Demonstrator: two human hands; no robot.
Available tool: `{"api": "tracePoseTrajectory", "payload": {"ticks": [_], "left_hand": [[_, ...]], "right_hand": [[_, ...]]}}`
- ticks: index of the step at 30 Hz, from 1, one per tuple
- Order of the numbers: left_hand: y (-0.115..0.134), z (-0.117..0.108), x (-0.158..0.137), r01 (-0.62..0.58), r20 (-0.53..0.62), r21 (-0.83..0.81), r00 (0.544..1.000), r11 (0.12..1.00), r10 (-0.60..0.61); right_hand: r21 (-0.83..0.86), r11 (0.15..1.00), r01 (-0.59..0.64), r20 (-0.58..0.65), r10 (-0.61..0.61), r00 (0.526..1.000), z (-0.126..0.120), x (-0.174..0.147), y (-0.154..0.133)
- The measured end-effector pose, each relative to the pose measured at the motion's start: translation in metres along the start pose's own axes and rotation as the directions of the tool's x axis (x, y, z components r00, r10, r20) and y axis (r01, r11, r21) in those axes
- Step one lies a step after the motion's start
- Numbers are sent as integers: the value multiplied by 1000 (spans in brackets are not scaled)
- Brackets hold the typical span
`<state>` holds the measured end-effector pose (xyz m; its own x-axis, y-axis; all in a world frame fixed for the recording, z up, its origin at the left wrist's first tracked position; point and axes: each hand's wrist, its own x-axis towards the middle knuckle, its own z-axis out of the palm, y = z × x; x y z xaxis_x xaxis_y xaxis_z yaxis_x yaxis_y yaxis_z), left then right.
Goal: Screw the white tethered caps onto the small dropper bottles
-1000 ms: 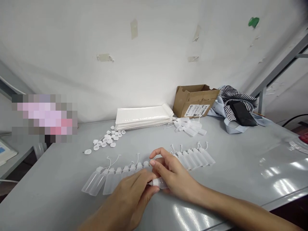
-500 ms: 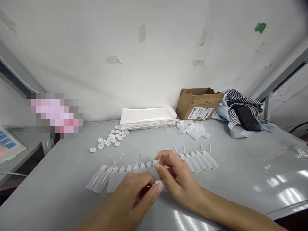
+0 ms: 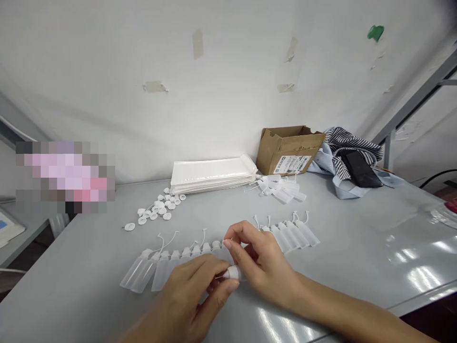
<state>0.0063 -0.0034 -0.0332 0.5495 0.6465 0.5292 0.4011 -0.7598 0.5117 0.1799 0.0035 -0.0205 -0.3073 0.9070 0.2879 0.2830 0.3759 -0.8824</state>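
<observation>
Low over the table, both my hands meet at a small squeeze bottle with a white cap (image 3: 233, 272). My left hand (image 3: 194, 290) has its thumb and fingers closed about the cap end. My right hand (image 3: 266, 259) curls over the bottle's translucent body, mostly hiding it; its thumb and index fingertips come close together above. Behind the hands runs a row of clear plastic squeeze bottles (image 3: 166, 269), several with thin strap-like tails at the neck. The row continues to the right as more squeeze bottles (image 3: 293, 236). My hands cover its middle.
Loose white caps (image 3: 162, 210) lie in a cluster at left. White padded envelopes (image 3: 214, 174) are stacked by the wall, beside more bottles (image 3: 283, 190) and an open cardboard box (image 3: 291, 150). Striped cloth (image 3: 352, 143) and a black phone (image 3: 360, 169) lie at right.
The view has shifted slightly, moving the table things leftward. More of the white cap shows between my hands, and my left fingers have shifted a little around it.
</observation>
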Motion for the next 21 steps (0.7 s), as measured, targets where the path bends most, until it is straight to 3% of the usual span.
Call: {"api": "tracePoseTrajectory", "payload": {"ticks": [3, 5, 9, 11, 13, 15, 17, 19, 21], "left_hand": [[5, -5, 2, 208, 154, -83, 969, 975, -194], [8, -5, 4, 304, 206, -115, 939, 946, -277], [10, -5, 6, 500, 343, -176, 839, 848, -423], [11, -5, 6, 573, 429, -213, 783, 792, -450], [11, -5, 6, 603, 471, -251, 760, 757, -448], [11, -5, 6, 584, 449, -261, 778, 769, -439], [10, -3, 4, 500, 364, -229, 840, 835, -403], [7, 0, 1, 343, 232, -165, 925, 925, -301], [4, 3, -2, 169, 105, -81, 982, 982, -160]], "right_hand": [[-151, 960, 235, 3, -237, 971, 2, -4, 3], [-217, 927, 306, -12, -316, 949, 4, -6, 6], [-295, 893, 340, -92, -380, 920, 6, -8, 11], [-340, 878, 335, -80, -383, 920, 6, -9, 11], [-342, 887, 309, -33, -340, 940, 4, -9, 10], [-293, 920, 261, -3, -274, 962, 3, -8, 8], [-203, 958, 203, -13, -210, 978, 2, -6, 7], [-88, 989, 117, -32, -121, 992, 2, -3, 6], [31, 1000, 6, -29, -5, 1000, 3, 1, 5]]}}
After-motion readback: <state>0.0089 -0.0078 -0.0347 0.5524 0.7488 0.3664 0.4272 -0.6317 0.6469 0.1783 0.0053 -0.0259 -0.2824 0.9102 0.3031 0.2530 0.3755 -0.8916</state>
